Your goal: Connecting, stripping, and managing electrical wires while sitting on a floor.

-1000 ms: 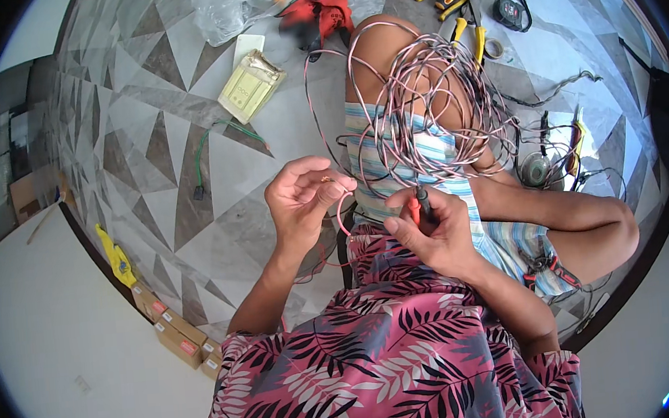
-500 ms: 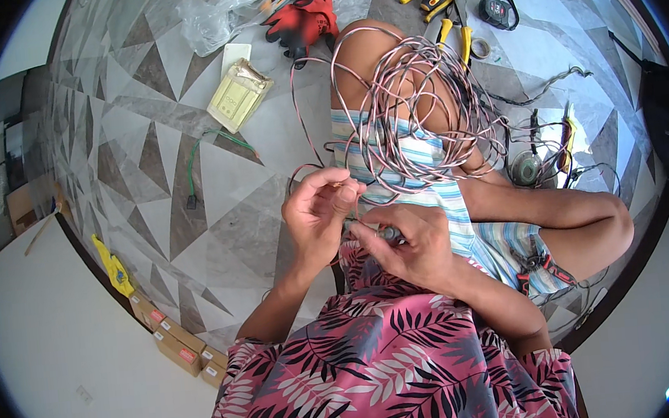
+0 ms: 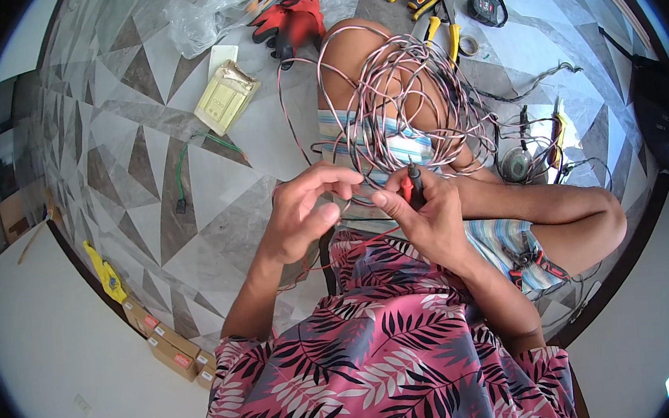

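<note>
In my right hand [image 3: 435, 220] are two test probes [image 3: 412, 186], one red and one black, their tips pointing up and away from me. Red and black leads [image 3: 373, 239] run from them to the left, in front of my shirt. My left hand [image 3: 303, 212] is beside them, its thumb and fingers curved and apart; a thin wire end [image 3: 344, 206] shows close to the fingertips, and I cannot tell whether it touches them. Just beyond both hands, a big loose coil of pink-and-black wire [image 3: 397, 108] lies over my bent leg and striped shorts.
Pliers and cutters [image 3: 444, 8], a tape measure [image 3: 484, 9] and a tape roll [image 3: 468, 44] lie at the far right. Red-black gloves [image 3: 291, 26], a yellowish box [image 3: 227, 99] and a green wire [image 3: 184, 162] are to the left. Small cartons [image 3: 173, 350] line the left wall.
My right hand has turned, bringing the red and black probes up into plain view. My left thumb and fingers have parted from their pinch on the wire. The whole view has shifted slightly.
</note>
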{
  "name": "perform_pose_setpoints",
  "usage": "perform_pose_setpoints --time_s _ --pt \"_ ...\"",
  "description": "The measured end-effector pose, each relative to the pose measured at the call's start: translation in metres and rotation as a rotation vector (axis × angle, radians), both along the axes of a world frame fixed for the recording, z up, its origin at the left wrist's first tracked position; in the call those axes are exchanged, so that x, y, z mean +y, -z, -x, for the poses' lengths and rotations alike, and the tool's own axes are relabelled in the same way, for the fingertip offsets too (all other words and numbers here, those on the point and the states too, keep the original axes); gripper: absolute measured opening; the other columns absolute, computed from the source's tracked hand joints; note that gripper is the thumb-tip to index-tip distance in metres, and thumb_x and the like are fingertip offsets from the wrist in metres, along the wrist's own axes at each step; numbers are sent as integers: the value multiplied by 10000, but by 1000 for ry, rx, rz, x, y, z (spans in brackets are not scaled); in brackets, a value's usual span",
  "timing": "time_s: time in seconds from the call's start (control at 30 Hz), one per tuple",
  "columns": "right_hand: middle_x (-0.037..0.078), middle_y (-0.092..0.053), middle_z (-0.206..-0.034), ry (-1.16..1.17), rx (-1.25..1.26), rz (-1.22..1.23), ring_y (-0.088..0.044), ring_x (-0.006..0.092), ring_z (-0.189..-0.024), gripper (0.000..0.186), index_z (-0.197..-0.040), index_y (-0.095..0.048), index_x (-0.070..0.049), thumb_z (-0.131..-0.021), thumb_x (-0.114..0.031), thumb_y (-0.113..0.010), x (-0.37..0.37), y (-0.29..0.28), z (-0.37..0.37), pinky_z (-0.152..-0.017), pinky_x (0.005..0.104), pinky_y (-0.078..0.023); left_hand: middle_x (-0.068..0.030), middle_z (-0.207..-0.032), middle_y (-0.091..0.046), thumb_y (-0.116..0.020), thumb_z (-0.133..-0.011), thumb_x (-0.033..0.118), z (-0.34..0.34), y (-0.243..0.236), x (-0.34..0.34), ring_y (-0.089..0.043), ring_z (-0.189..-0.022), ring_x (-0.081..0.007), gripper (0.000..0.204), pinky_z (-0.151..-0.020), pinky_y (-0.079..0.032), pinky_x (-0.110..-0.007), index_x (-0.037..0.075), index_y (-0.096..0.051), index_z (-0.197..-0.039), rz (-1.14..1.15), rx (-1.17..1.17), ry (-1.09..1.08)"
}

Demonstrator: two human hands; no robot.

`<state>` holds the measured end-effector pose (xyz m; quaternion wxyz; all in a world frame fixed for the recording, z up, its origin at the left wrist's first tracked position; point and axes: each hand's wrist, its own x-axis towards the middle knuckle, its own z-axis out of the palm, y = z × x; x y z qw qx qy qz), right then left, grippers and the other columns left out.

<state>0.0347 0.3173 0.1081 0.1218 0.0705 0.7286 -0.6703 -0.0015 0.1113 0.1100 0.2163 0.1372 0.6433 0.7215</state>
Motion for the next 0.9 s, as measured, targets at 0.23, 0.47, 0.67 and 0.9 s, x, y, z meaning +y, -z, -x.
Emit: perform_pose_setpoints --time_s 0.23,0.47,0.67,0.9 --pt "-8 -487 -613 -165 20 19 -414 68 -584 254 -786 -613 -9 -835 -197 -776 8 1 5 -519 253 -369 -41 -930 -660 -633 -957 222 29 6 -7 -575 -836 -74 256 -747 -480 -244 -17 -653 -1048 203 -346 414" --pt "-23 -497 -635 -107 -4 181 -421 60 -608 193 -818 -637 -4 -871 -161 -735 14 7 5 -540 245 -371 -42 -939 -664 -666 -936 252 25 1 8 -583 -828 -78 304 -738 -480 -247 -22 -649 -1066 30 -535 311" --pt "-22 -546 -700 -271 -40 172 -451 57 -652 153 -844 -632 -4 -910 -132 -683 25 4 18 -570 236 -382 -39 -951 -672 -651 -943 247 31 9 0 -590 -833 -99 307 -739 -480 -254 -26 -653 -1084 197 -246 496" --pt "-38 -539 -735 -193 -104 368 -423 36 -644 118 -936 -637 -1 -888 -91 -698 25 19 22 -548 214 -341 -24 -889 -660 -621 -959 246 28 3 6 -564 -805 -66 311 -716 -460 -225 -45 -665 -1059 38 -503 330"
